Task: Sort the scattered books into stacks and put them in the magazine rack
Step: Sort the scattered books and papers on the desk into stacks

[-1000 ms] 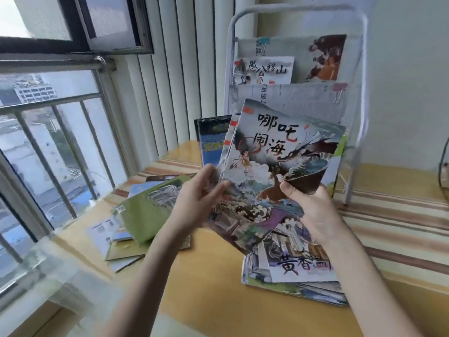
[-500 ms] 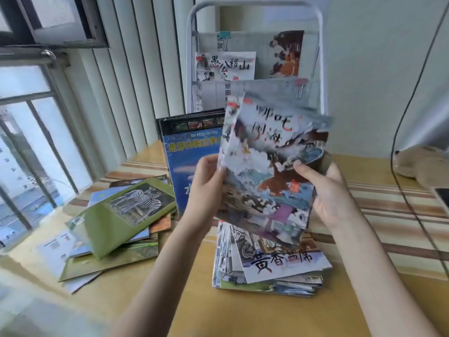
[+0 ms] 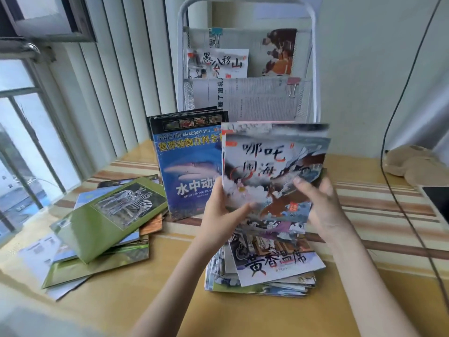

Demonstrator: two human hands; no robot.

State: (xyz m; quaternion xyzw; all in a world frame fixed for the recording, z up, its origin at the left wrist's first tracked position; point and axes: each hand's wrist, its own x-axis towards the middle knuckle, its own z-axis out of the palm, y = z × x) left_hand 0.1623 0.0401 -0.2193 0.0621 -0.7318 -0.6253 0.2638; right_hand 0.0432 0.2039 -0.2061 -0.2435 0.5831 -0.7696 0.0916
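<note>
- The left hand [image 3: 220, 210] and the right hand [image 3: 323, 205] are holding a bunch of thin books [image 3: 274, 171] up in the middle of the frame.
- The fingers of each hand are curling round one side edge of the bunch, with the thumbs on the front cover.
- The bunch is standing upright in the air, just above a pile [image 3: 264, 268] lying on the desk [image 3: 145, 300] in the lower middle.
- The rack [image 3: 313, 69] is standing behind the bunch, at the top middle of the frame.
- Some books are already sitting in the two upper pockets of the rack, so I think a part of the job is done.
- A blue book [image 3: 187, 166] is leaning upright just left of the bunch, in front of the rack's foot. I cannot tell if it is in a pocket.
- The bunch is not in the rack yet. It looks like the hands are squaring it up, or getting ready to lift it in.
- A messy heap with a green book [image 3: 109, 215] on top is lying at the left of the frame, well apart from the pile. It is not looking sorted.
- So I think a lot is left: the bunch, the pile under it and the heap all need to go in the rack.
</note>
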